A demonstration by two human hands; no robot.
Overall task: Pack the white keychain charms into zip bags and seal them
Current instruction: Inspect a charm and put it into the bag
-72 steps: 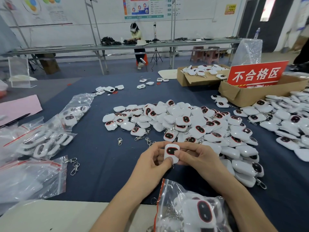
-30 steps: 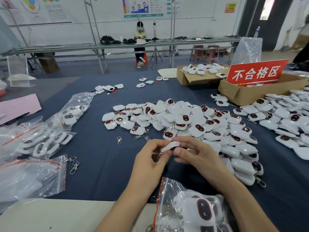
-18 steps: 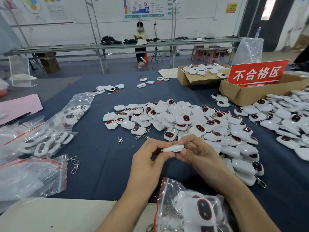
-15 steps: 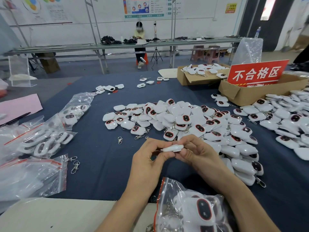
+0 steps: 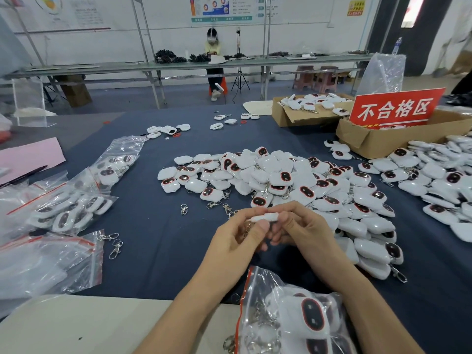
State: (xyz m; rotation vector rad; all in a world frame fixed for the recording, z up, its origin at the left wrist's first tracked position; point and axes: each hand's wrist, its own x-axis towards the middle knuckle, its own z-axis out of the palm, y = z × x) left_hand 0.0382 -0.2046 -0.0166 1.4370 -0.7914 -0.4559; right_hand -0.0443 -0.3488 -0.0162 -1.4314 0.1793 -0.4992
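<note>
My left hand [image 5: 236,240] and my right hand [image 5: 304,229] together pinch one white keychain charm [image 5: 265,217], held edge-on above the dark blue table cloth [image 5: 158,241]. Its metal clasp hangs behind my left fingers. A big pile of white charms [image 5: 281,185] with dark red-rimmed faces lies just beyond my hands. A zip bag [image 5: 288,318] holding several charms sits at the near edge under my right forearm. On the left lie filled zip bags [image 5: 69,208] and flat zip bags [image 5: 46,261].
Loose metal clasps [image 5: 115,245] lie on the cloth at the left. A cardboard box with a red sign [image 5: 396,108] and another box of charms [image 5: 306,108] stand at the back right. More charms [image 5: 439,180] cover the right. A person sits at a far bench.
The charm was turned from face-up to edge-on between my fingers, and both hands lifted it slightly away from me. Nothing else on the table moved.
</note>
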